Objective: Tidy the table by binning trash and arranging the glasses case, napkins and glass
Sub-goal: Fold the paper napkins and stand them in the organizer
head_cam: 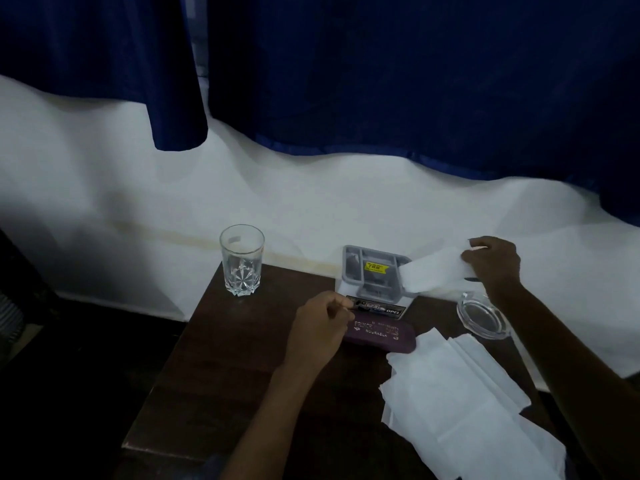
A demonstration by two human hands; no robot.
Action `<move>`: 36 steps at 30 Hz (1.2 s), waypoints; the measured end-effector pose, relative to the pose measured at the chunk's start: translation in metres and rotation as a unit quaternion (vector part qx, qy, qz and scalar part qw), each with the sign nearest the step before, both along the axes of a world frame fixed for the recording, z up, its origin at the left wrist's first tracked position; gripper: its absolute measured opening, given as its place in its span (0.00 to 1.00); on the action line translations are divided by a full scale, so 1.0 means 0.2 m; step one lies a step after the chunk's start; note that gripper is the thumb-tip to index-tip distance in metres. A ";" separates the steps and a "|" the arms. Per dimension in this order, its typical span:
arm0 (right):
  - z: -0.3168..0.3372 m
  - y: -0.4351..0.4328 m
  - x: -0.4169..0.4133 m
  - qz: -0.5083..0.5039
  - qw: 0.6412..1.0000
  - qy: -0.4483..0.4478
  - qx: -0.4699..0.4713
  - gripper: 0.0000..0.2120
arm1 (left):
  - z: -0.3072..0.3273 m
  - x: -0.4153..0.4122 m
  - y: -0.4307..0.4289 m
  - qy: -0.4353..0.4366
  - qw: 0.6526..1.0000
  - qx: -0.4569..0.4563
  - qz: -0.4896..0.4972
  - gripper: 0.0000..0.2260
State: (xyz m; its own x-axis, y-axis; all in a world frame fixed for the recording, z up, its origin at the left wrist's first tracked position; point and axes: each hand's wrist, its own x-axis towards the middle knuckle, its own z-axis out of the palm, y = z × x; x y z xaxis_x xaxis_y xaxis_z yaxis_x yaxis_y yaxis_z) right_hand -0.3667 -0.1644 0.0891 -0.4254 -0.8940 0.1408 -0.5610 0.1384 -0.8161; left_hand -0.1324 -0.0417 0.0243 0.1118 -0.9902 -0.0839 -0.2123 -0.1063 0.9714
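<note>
1. At the near right corner of the table (pixel 214 368), loose napkins (pixel 460 403) lie fanned and overlapping, some hanging over the edge.
2. Toward the middle, the maroon glasses case (pixel 381 336) lies flat, its right end touching the napkins. The left hand (pixel 317 329) sits at its left end, fingers curled (whether on the case or something small, I cannot tell).
3. By the right edge sits a glass ashtray (pixel 481 317).
4. At the far edge, the right hand (pixel 493 263) pinches one napkin (pixel 433 271) against the grey holder (pixel 372 271). Napkin arranging seems to be the step in hand; next, I'd judge, the sheet needs sliding squarely into a slot without crumpling.
5. The glass (pixel 241 259) stands upright at the far left corner.
</note>
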 end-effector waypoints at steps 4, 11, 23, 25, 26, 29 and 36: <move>-0.02 -0.03 0.07 0.074 0.996 -0.047 0.019 0.15 | 0.00 -0.01 0.00 0.005 1.000 0.002 -0.009 0.05; -0.19 -0.06 0.13 0.076 0.994 -0.032 0.070 0.21 | -0.02 -0.03 -0.02 -0.007 1.000 0.010 -0.024 0.07; -0.29 0.70 0.02 0.108 0.975 -0.136 0.140 0.07 | -0.05 -0.10 0.01 -0.079 0.990 0.053 -0.105 0.08; -0.35 0.69 0.02 0.123 0.978 -0.045 0.161 0.09 | -0.06 -0.11 0.01 -0.104 0.985 0.064 -0.125 0.09; -0.38 0.67 0.01 0.138 0.976 0.011 0.166 0.09 | -0.06 -0.11 0.01 -0.114 0.982 0.067 -0.134 0.10; -0.47 0.61 0.01 0.207 0.943 0.144 0.217 0.11 | -0.07 -0.12 0.02 -0.149 0.975 0.072 -0.148 0.10; -0.64 0.57 0.06 0.233 0.912 0.234 0.245 0.10 | -0.08 -0.16 0.02 -0.183 0.968 0.067 -0.160 0.11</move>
State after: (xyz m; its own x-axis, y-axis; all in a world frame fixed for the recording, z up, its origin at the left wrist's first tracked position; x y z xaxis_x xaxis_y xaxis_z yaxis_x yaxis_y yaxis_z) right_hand -0.3540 -0.0500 -0.0382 0.0208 -0.9669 -0.2545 -0.9228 0.0794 -0.3770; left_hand -0.1643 -0.0386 0.0076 -0.1519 -0.9623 -0.2257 -0.5817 -0.0976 0.8075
